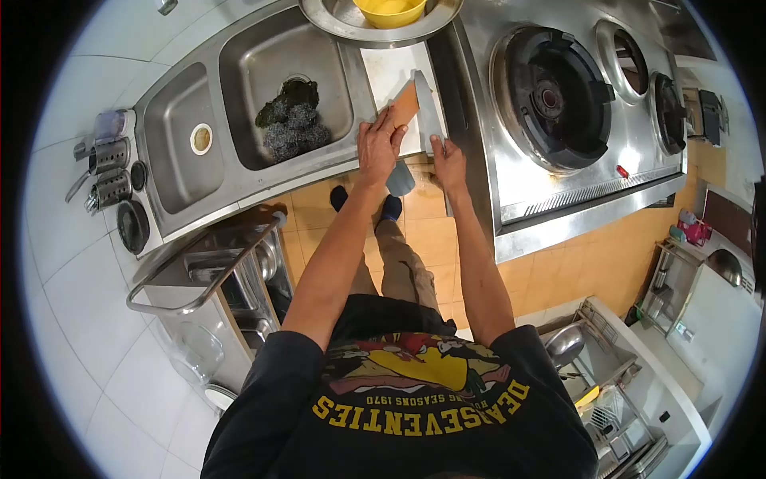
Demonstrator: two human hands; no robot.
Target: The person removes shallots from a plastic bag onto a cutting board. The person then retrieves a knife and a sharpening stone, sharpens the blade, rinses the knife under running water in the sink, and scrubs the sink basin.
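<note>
An orange carrot (405,104) lies slantwise on a white cutting board (389,65) between the sink and the stove. My left hand (381,148) holds it down near its close end, fingers bent over it. In my right hand (449,164) is the handle of a kitchen knife (424,100). Its broad blade points away from me along the carrot's right side. Whether the edge touches the carrot, I cannot tell. Most of the knife's handle is hidden by my fingers.
A metal basin (319,9) with a yellow bowl (391,12) stands behind the board. Dark scouring pads (295,132) lie in the large sink (239,64) on the left. To the right is a stove with a black burner (550,100). A metal-railed cart (203,279) stands low at left.
</note>
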